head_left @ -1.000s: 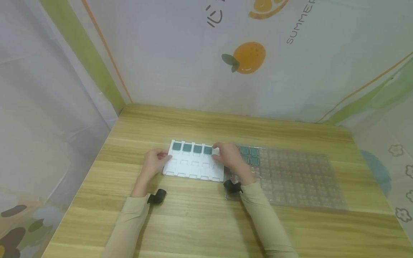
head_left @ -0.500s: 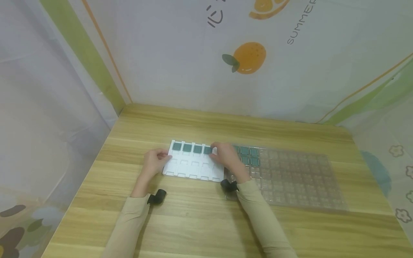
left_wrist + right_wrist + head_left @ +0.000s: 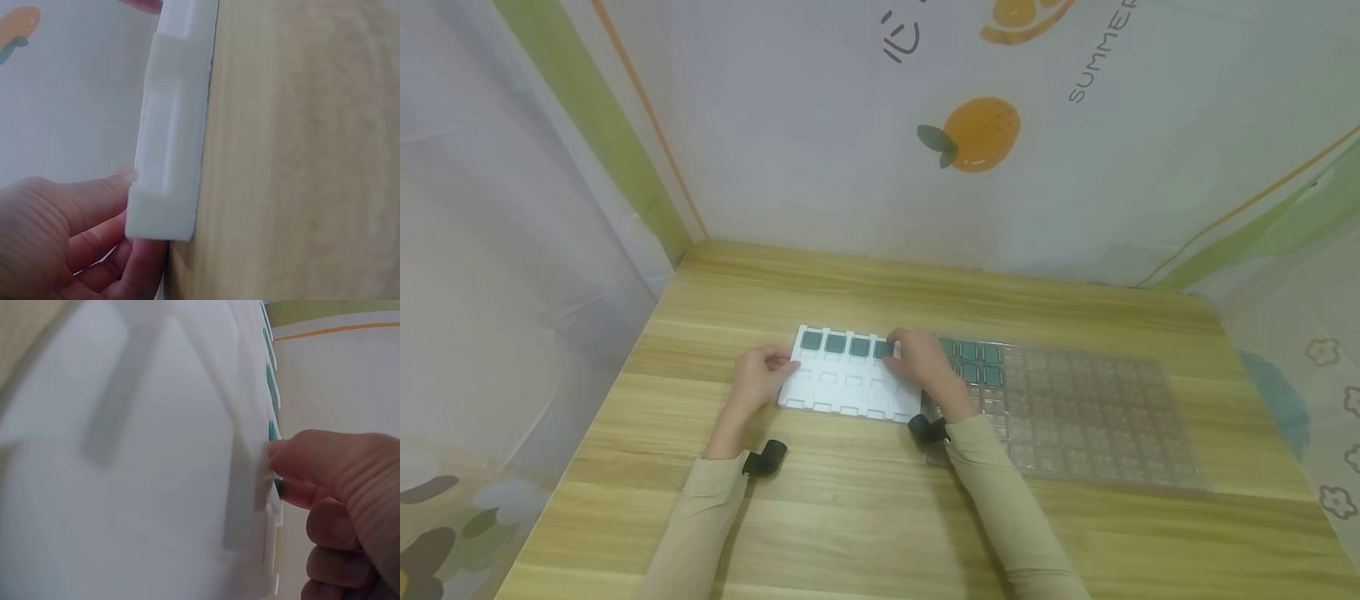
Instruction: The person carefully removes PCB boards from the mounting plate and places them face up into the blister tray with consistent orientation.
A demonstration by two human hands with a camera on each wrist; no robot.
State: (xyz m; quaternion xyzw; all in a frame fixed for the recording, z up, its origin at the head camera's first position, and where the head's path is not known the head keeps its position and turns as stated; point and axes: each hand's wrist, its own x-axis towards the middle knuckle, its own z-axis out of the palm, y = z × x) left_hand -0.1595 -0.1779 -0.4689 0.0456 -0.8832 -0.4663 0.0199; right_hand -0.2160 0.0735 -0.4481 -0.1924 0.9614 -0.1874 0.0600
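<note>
A white slotted plastic tray (image 3: 837, 392) lies on the table, with several square green chips (image 3: 835, 343) along its far row. My left hand (image 3: 757, 382) pinches the tray's left end; in the left wrist view its thumb (image 3: 103, 197) lies on top and the fingers curl beneath. My right hand (image 3: 919, 360) is over the tray's far right part, thumb and index finger pinching the rightmost visible green chip (image 3: 881, 348) in its slot. From the right wrist, the thumb (image 3: 300, 456) covers most of that chip, and the other fingers are curled.
Right of the white tray lies a large clear plastic tray (image 3: 1097, 417) with many pockets. Several green chips (image 3: 981, 364) sit in its far left pockets, partly behind my right hand. The wooden table (image 3: 842, 525) meets a printed curtain (image 3: 820, 167) at the back.
My right hand has shifted slightly left along the far row, now covering more of the rightmost chip. More chips in the clear tray show behind it. The left hand and white tray have not moved.
</note>
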